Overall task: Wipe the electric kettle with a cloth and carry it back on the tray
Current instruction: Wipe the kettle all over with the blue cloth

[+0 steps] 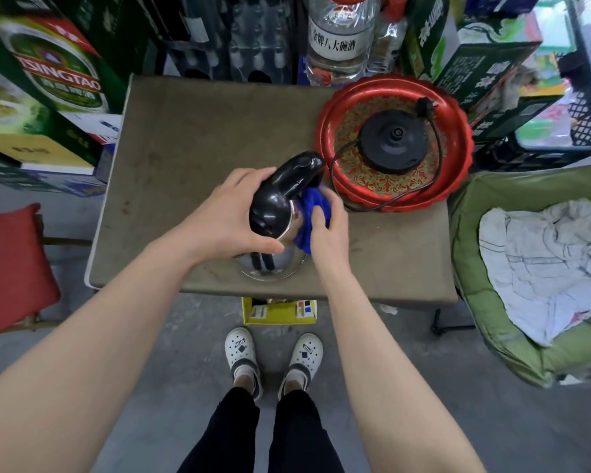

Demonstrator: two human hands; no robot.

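The electric kettle [280, 199], steel-bodied with a black lid and handle, stands near the front edge of the brown table [191, 131]. My left hand [232, 213] grips its black top and holds it steady. A blue cloth [313, 213] is pressed against the kettle's right side by my right hand [328, 230]. Behind and to the right lies the red patterned tray [325, 131], with the kettle's black power base [394, 141] and its cord on it.
Green beer cartons and large bottles crowd the table's back and left. A green padded chair [475, 268] with a white cloth stands to the right, a red cushion [11, 268] to the left. A yellow box [280, 312] sits on the floor under the front edge.
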